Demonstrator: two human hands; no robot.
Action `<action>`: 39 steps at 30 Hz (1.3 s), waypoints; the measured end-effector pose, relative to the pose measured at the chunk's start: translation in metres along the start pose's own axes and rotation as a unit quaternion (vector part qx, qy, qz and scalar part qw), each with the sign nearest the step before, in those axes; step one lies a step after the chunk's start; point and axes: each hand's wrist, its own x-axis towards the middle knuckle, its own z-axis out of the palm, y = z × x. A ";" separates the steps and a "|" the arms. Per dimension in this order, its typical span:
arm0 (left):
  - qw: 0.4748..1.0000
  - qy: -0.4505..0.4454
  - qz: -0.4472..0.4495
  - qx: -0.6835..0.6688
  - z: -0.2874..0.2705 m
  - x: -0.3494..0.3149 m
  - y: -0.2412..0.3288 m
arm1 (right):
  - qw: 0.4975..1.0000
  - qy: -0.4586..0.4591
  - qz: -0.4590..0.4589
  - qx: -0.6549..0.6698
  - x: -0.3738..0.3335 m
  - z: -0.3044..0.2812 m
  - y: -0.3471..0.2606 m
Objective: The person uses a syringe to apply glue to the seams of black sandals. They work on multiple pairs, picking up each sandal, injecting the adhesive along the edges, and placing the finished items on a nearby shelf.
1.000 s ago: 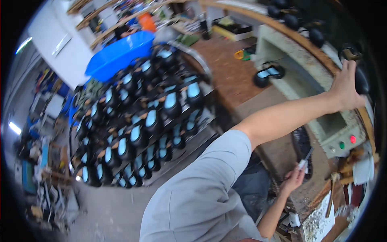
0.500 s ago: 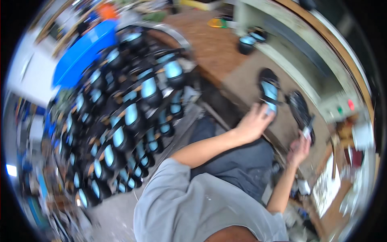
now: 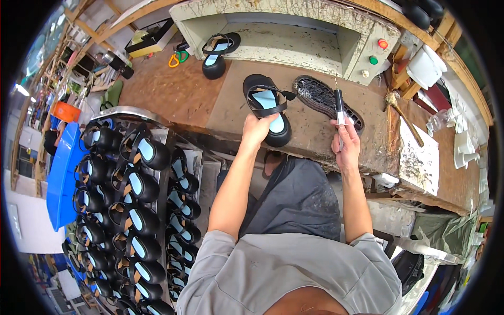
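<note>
A black sandal (image 3: 278,135) with a light blue insole lies on the workbench (image 3: 220,123), toe pointing away from me. My left hand (image 3: 255,129) grips its near side, fingers over the insole by the strap. In my right hand (image 3: 346,143) is a slim black-and-white pen-like tool (image 3: 339,100), held upright with its thin tip pointing away. Just beyond that hand rests a dark, grimy shoe sole (image 3: 321,98), partly covered by the tool and fingers. The tool's tip appears apart from the sandal.
Another black sandal (image 3: 213,68) stands before an open pale metal box (image 3: 362,55) with coloured buttons. Orange-and-green scissors (image 3: 178,59) lie left of it. A hammer (image 3: 407,118) and a stained sheet (image 3: 419,160) are at right. Racked sandals (image 3: 143,220) and a blue basin (image 3: 64,176) fill the left.
My view has swung round, so the bench now lies straight ahead and the racked sandals sit lower left. My left hand remains on the sandal; the tool stays in my right hand.
</note>
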 end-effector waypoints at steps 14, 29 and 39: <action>0.952 -0.018 0.129 -0.277 0.023 -0.108 -0.004 | 0.980 -0.084 -0.029 -0.178 -0.050 0.089 -0.010; 0.915 -0.046 0.110 -0.385 0.018 -0.107 -0.020 | 0.953 -0.099 -0.098 -0.271 -0.051 0.091 0.004; 0.869 0.110 0.068 -0.477 0.016 -0.082 -0.087 | 0.786 -0.077 0.026 -0.613 0.046 0.008 -0.067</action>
